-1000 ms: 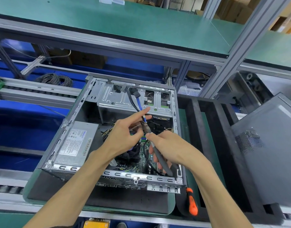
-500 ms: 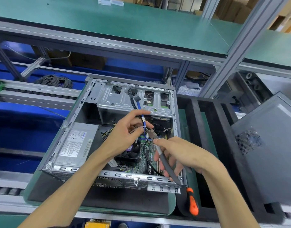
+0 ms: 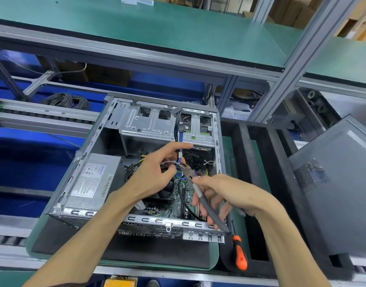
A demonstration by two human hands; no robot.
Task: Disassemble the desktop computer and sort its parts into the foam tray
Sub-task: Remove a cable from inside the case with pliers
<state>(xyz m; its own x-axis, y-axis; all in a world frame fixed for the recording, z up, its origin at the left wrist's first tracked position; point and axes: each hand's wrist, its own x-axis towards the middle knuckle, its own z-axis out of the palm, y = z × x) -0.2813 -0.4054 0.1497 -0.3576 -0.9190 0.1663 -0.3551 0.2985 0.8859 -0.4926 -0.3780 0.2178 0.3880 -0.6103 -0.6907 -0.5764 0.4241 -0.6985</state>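
Cutters drawn back from the cable bundle

The right hand (image 3: 229, 195), fingers curled round the grey grips of the side cutters (image 3: 200, 195), had slid down and rightward over the last second, so the cutter nose now sat just below the left hand (image 3: 155, 172) rather than up against its fingertips. The left hand pinched the blue cable (image 3: 180, 150) and a pale cable tie, index finger stretched forward; whether the tie was already cut I could not tell. If so, the cable should soon come free. Both forearms reached in from below over the open computer case (image 3: 136, 219), which lay on the green surface (image 3: 214, 259); the black foam tray (image 3: 281, 183) sat just right of it, an orange screwdriver (image 3: 240, 253) at its near end.
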